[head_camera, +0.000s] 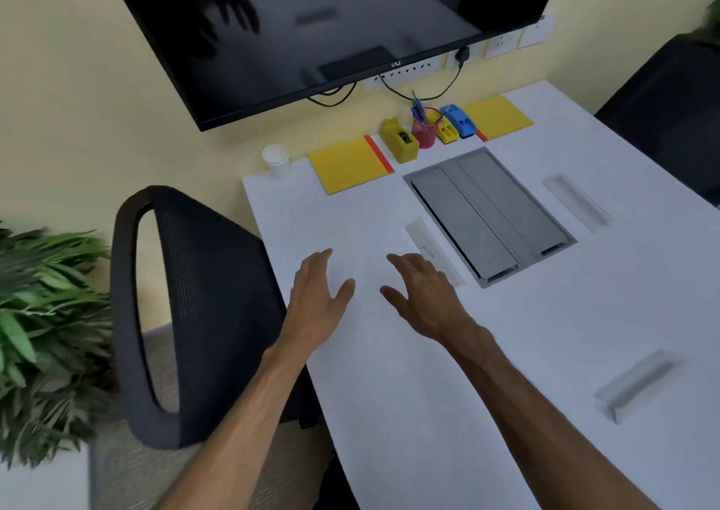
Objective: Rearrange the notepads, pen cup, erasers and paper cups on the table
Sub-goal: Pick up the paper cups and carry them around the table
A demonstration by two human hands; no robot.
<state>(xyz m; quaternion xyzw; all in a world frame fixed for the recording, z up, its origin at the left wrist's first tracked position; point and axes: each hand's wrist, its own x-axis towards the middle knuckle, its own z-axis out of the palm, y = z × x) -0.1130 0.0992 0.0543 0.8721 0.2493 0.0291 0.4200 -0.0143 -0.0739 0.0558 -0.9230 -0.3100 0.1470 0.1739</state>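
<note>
Both hands hover over the bare table, left hand and right hand spread, holding nothing. Far beyond them the pen cup stands between yellow erasers; notepads flank it, paper cup farthest left.

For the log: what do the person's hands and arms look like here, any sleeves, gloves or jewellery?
Both arms are bare from the bottom of the frame up to the wrists; no sleeves show. The left hand and right hand wear no gloves, and no watch or wristband shows on either wrist. A small pale glint on a right-hand finger may be a ring, but it is too small to tell.
</note>
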